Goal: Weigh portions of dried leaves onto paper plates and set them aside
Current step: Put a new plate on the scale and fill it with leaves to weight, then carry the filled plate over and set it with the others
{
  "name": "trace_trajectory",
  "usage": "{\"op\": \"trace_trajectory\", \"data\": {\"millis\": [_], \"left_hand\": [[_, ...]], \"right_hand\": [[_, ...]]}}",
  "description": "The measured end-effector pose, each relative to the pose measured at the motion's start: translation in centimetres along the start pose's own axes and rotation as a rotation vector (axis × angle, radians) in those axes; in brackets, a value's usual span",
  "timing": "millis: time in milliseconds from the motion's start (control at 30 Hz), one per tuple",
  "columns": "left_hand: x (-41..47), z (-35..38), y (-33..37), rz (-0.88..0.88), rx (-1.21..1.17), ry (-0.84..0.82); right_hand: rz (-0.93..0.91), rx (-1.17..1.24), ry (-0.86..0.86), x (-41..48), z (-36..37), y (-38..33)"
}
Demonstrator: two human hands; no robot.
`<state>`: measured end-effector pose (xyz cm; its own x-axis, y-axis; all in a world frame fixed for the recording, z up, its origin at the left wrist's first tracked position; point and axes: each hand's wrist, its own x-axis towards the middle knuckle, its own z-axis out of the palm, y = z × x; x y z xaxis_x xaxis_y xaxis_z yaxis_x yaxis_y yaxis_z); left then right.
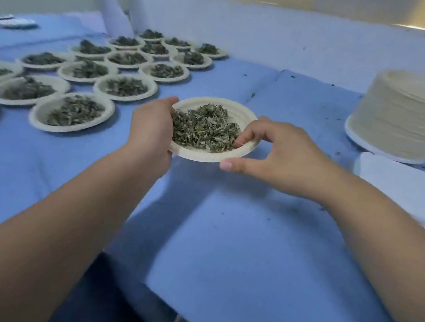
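A pale paper plate (195, 155) heaped with dried green leaves (205, 127) hangs a little above the blue table cover, in the middle of the view. My left hand (152, 131) grips its left rim, thumb over the edge. My right hand (276, 157) holds the right rim, fingers curled onto the inner edge by the leaves and thumb under the front. Several filled plates (73, 112) lie in rows to the left.
A tall stack of unused paper plates (408, 114) stands at the right. A white flat object (407, 191) lies in front of it. Leaf crumbs dot the blue cover (247, 250). A white wall runs behind the table; small objects lie far left.
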<state>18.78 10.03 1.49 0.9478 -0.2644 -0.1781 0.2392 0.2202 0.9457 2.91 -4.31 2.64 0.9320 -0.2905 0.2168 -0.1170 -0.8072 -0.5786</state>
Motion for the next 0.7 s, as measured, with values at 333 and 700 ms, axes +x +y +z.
{"op": "trace_trajectory", "data": {"millis": [333,700], "left_hand": [[0.2,-19.3,5.0,0.261,0.279,0.568],[-0.5,-24.3,6.7,0.564,0.951,0.517]], "right_hand": [[-0.272,0.104,-0.170,8.2,15.4,-13.0],[-0.334,-0.127,-0.257,12.4,24.8,-19.6]]}}
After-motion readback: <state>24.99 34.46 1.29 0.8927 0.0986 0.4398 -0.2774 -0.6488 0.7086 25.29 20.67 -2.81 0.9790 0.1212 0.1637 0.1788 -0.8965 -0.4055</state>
